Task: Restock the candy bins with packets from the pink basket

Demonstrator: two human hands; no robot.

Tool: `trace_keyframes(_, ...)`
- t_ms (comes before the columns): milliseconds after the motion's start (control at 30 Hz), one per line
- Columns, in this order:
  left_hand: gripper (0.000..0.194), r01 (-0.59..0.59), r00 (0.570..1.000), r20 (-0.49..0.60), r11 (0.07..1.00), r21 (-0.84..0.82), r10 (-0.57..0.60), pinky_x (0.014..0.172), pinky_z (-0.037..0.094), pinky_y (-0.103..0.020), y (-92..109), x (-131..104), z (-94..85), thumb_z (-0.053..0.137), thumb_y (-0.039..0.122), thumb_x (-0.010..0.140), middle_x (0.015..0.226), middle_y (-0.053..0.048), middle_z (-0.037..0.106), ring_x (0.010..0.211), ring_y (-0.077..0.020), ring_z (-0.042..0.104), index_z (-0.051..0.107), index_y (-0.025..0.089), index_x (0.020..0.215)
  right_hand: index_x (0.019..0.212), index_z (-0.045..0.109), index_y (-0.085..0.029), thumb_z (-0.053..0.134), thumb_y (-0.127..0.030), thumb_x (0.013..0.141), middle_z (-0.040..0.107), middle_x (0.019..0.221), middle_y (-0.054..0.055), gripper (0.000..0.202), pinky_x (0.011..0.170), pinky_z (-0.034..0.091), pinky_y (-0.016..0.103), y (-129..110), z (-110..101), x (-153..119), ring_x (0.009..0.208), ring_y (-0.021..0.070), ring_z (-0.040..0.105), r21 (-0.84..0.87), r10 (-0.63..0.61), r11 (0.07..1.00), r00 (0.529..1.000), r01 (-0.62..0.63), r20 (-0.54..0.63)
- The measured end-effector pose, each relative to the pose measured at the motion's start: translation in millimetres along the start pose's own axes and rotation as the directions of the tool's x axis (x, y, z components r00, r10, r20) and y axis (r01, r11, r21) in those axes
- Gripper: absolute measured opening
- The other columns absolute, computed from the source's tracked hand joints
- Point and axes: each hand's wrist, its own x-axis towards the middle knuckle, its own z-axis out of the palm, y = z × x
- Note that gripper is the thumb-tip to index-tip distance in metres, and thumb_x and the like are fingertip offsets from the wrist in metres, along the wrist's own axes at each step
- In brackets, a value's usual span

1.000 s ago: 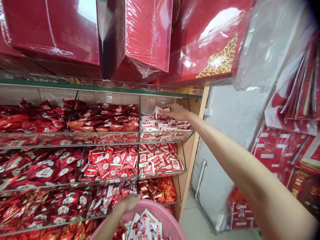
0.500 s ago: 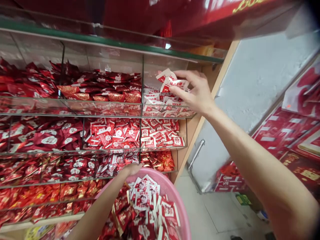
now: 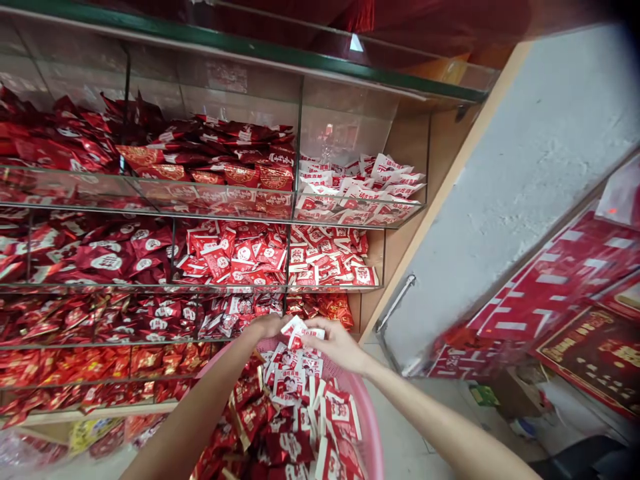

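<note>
A pink plastic basket (image 3: 371, 413) sits low in front of me, filled with red, gold and white candy packets (image 3: 290, 383). My left hand (image 3: 267, 327) is closed on its far rim, the fingers partly hidden. Over the far side of the basket, my right hand (image 3: 337, 343) pinches a few small white-and-red candy packets (image 3: 304, 333), close beside my left hand. The same kind of packet (image 3: 360, 190) lies in the upper right glass compartment of the shelf.
Glass shelves (image 3: 215, 210) with dividers hold rows of red candy packets (image 3: 105, 260). A thick glass edge (image 3: 250, 50) runs above them. To the right stand a grey wall (image 3: 530, 153) and red patterned packages (image 3: 545, 280). Tiled floor (image 3: 400, 407) shows beside the basket.
My right hand has come down from the upper right compartment to the basket, still holding white-and-red packets. My left hand stays at the basket rim. The view has shifted slightly.
</note>
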Motion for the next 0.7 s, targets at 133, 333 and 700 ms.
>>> trace_keyframes(133,0.086,0.036,0.999,-0.007,0.999,0.015,-0.036,0.094,0.039,-0.043,4,-4,-3.2,0.02,0.08,0.073,0.129,-0.017,0.058,0.118,-0.0364,0.052,0.064,0.015,0.108,0.091,0.068,-0.017,0.063,-0.041,0.077,0.069,0.094,0.005,0.028,0.079,0.047,0.033,24,17,6,0.087,0.0204,0.062,-0.12,0.1,0.989,0.991,-0.088,0.092)
trace_keyframes(333,0.091,0.037,0.999,0.022,0.999,0.031,-0.038,0.09,0.041,-0.044,8,-11,-7.5,0.011,0.08,0.074,0.123,-0.018,0.062,0.11,-0.037,0.056,0.064,0.014,0.108,0.086,0.064,-0.016,0.066,-0.034,0.072,0.067,0.093,0.004,0.023,0.079,0.045,0.031,29,37,25,0.085,0.0191,0.06,-0.253,0.117,0.963,0.991,-0.095,0.073)
trace_keyframes(700,0.083,-0.036,0.998,0.05,0.998,0.045,0.034,0.077,0.045,-0.038,6,-11,-3.5,0.004,0.079,0.075,0.075,-0.008,0.069,0.072,-0.0244,0.061,0.059,0.019,0.059,0.092,0.058,-0.02,0.058,-0.022,0.077,0.064,0.088,0.002,0.015,0.071,0.04,0.026,49,59,29,0.08,0.0168,0.056,-0.46,0.019,0.888,1.0,-0.007,0.021)
